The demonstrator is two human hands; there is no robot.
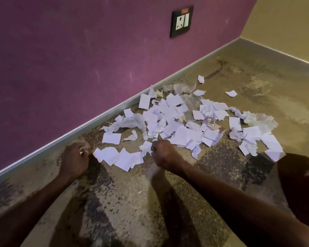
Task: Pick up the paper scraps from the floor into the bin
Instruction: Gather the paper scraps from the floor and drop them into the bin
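Several white paper scraps [178, 122] lie scattered on the speckled floor along the purple wall, some flat, some crumpled. A row of flat scraps [121, 158] lies nearest me, between my hands. My left hand [75, 158] is at the left end of that row with its fingers curled, and a bit of white paper shows between them. My right hand [163, 154] has its fingers curled on a crumpled scrap [145, 148] at the near edge of the pile. No bin is plainly in view.
The purple wall [61, 68] with a white skirting runs diagonally behind the pile and carries a black socket plate [182, 21]. Thin clear plastic pieces [262, 121] lie among the scraps. A dark rounded shape [300, 184] sits at the right edge; I cannot tell what it is.
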